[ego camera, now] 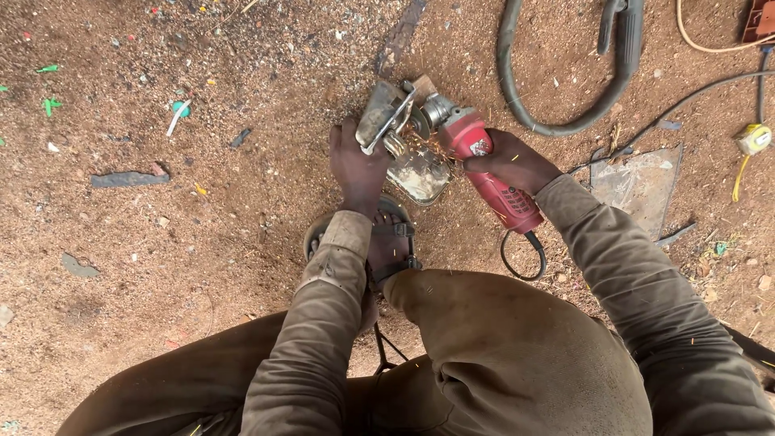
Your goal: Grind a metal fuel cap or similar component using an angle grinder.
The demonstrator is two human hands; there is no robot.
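Workpiece: a bent metal bracket (393, 129) on the reddish dirt ground (202, 210), just ahead of the person's sandalled foot (387, 242).
Grinder: a red angle grinder (476, 157), its head touching the bracket, with sparks at the contact.
Left hand (355, 165): fingers curled on the bracket's near edge.
Right hand (513, 161): fingers wrapped tight around the grinder's body.
Around: a thick hose (557, 121) looped to the upper right, a yellow tape measure (753, 139) well apart at the right edge.

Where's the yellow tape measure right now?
In the head view, the yellow tape measure lies on the dirt at the far right edge, beyond the right hand holding the red angle grinder.
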